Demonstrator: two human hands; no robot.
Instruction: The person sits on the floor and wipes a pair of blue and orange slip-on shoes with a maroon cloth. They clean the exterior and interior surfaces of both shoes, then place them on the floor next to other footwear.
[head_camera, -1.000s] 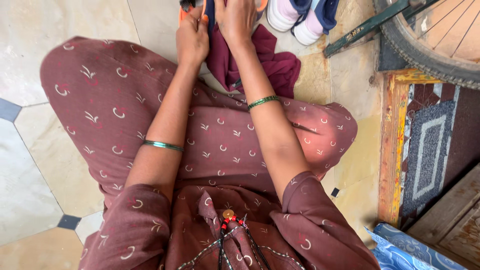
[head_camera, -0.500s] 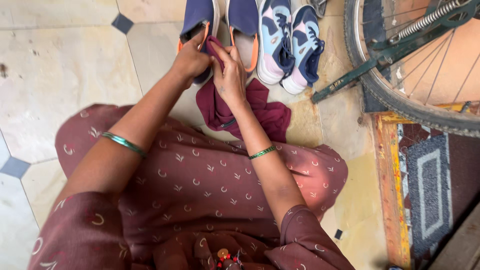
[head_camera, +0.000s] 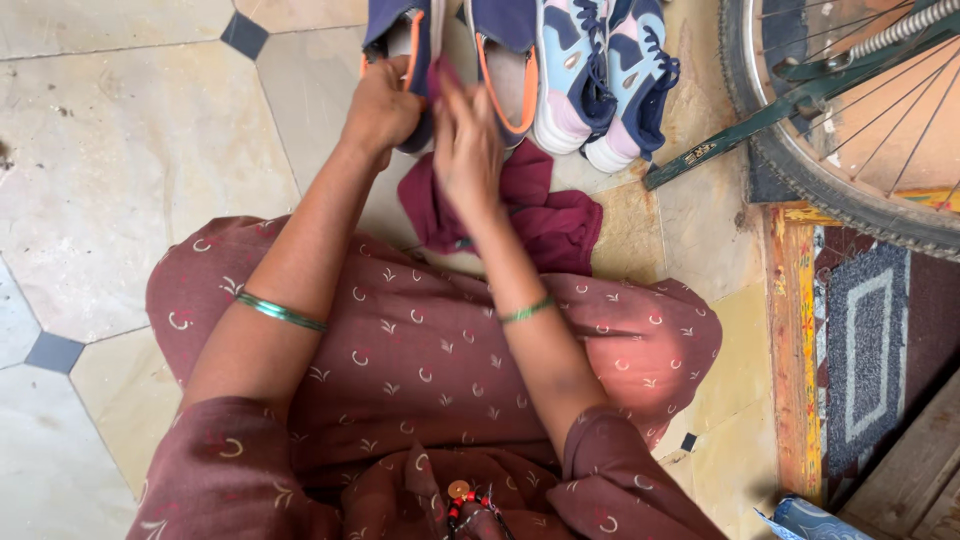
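Left hand: fingers curled around the heel end of a navy fabric shoe with orange trim and a pale insole, gripping it from the left side; the shoe stands on the floor at the top edge of the view, toe cut off by the frame.

Right hand: blurred; fingers drawn together and pinched on a fold of maroon cloth, pressing the fold against the same shoe's heel. The rest of the cloth hangs from the hand and lies bunched on the floor just beyond the knees, touching the lap.

Second navy shoe with orange trim: just right of the held one, side by side with it, partly hidden behind the right hand.

Pair of light blue, pink and navy laced sneakers with white soles: right of the navy pair, touching one another, heels toward the person.

Bicycle wheel with black tyre, spokes and dark green frame bar: upper right, near the sneakers; the bar's end comes down just beside them.

Patterned grey and dark red mat: right edge, behind a painted yellow and red wooden strip.

Cream stone floor tiles with small dark blue diamond insets: left and top.

Both wrists carry thin green bangles. The lap and sleeves are maroon printed fabric, filling the lower middle of the view.
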